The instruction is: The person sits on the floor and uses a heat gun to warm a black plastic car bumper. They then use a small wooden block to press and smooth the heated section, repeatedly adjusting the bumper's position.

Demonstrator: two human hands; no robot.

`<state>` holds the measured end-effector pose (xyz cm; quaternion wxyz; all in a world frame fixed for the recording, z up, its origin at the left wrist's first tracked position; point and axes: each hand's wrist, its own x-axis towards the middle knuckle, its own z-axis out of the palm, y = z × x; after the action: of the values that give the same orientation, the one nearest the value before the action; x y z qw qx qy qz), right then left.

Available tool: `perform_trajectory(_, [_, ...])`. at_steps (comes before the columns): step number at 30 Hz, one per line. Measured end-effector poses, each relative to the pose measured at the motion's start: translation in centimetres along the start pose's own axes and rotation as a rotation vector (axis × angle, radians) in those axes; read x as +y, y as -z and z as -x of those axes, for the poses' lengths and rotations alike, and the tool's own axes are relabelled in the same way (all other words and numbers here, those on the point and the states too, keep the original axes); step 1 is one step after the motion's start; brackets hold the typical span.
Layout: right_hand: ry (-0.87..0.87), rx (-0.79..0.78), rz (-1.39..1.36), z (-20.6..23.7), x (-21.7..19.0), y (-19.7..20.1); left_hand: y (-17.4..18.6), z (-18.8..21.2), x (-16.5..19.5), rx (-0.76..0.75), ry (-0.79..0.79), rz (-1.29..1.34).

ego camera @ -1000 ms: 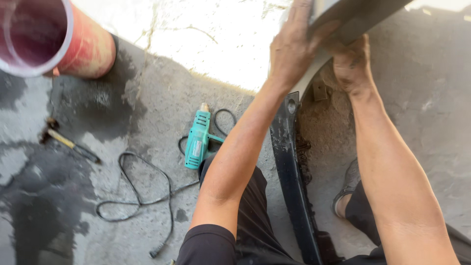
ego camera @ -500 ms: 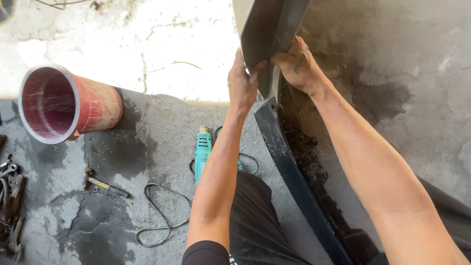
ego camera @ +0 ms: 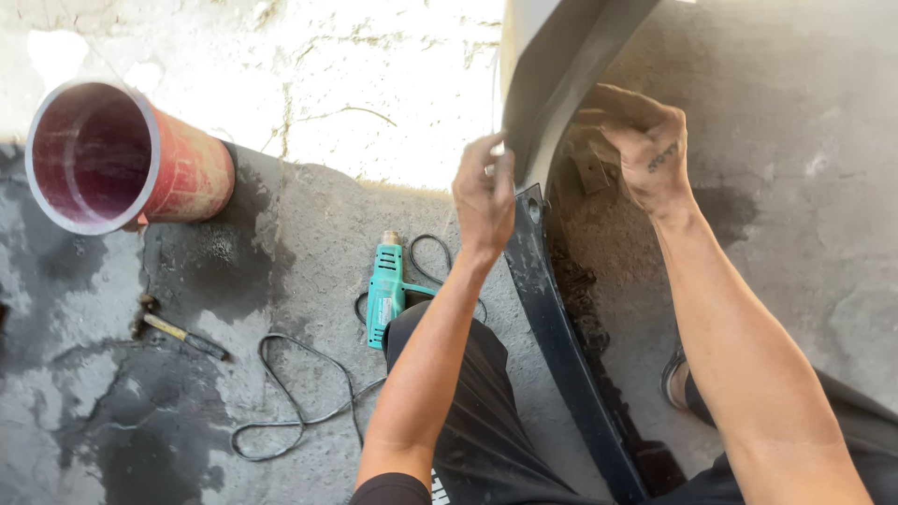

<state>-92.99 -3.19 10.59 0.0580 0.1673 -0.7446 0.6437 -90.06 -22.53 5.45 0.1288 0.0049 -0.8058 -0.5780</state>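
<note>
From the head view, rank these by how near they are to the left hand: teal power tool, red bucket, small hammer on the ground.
From the left hand:
1. Teal power tool, just below and to its left on the concrete.
2. Red bucket, far left, lying on its side.
3. Small hammer, lower left; roughly as far as the bucket, too close to call.

Colours: grey concrete, red bucket, teal tool, dark panel.
Concrete floor [ego camera: 281, 281] grey with darker wet blotches, sunlit patch near-white with cracks. Bucket [ego camera: 126, 159] red outside, pale rim, maroon-pink inside. Heat gun [ego camera: 385, 292] teal-green, metal nozzle, black cord [ego camera: 290, 393]. Small hand tool [ego camera: 182, 335] yellowish shaft, black grip. Car panel [ego camera: 561, 346] black along lower strip, grey upper part, brown dirt inside. Shorts [ego camera: 477, 411] black with a bit of white print. Right hand [ego camera: 645, 150] dusty, dark tattoo mark on back.
</note>
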Motion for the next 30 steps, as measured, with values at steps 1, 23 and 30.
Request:
perform_trajectory(1, [0.091,-0.006,0.108,0.0,-0.2,0.1,-0.4,1.0,0.0,-0.043,0.001,-0.032])
perform_trajectory(23, [-0.211,0.25,-0.244,1.5,3.9,-0.2,0.1,-3.1,9.5,-0.164,-0.66,-0.493])
perform_trajectory(30, [-0.181,0.258,-0.309,0.6,3.9,-0.6,1.2,-8.0,15.2,-0.327,-0.978,-0.756])
